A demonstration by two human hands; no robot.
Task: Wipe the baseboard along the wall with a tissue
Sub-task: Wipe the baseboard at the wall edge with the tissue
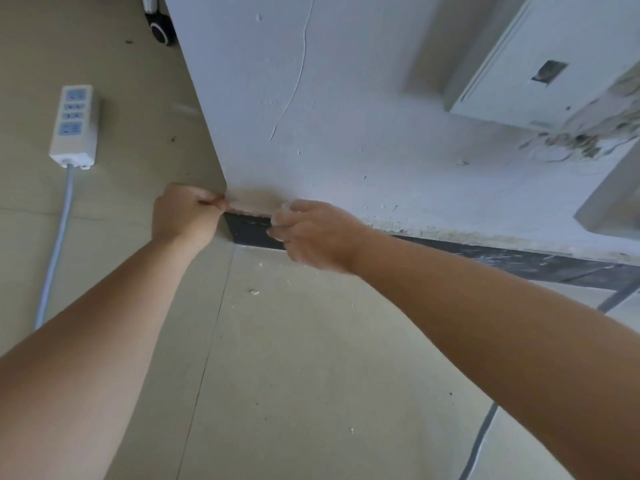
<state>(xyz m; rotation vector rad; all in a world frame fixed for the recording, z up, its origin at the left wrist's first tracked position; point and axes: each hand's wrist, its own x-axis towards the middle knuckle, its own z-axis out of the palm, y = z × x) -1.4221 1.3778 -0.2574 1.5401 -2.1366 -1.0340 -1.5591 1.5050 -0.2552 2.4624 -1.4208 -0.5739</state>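
Observation:
A dark baseboard [251, 232] runs along the foot of the white wall [346, 133], from the wall's corner off to the right. A thin pale tissue [251, 202] is stretched along the baseboard's top edge between my two hands. My left hand [185, 216] is at the wall corner, fingers curled, pinching the tissue's left end. My right hand [311, 233] grips the crumpled white right end and covers part of the baseboard. To the right, the baseboard is streaked with pale dust and plaster.
A white power strip [74, 126] with its cable [52, 258] lies on the tiled floor at left. A black wheel [161, 29] stands by the wall's far end. Plaster crumbs [254, 292] dot the floor. A dark cable [481, 441] crosses at bottom right. Broken plaster with loose wires [585, 140] shows at right.

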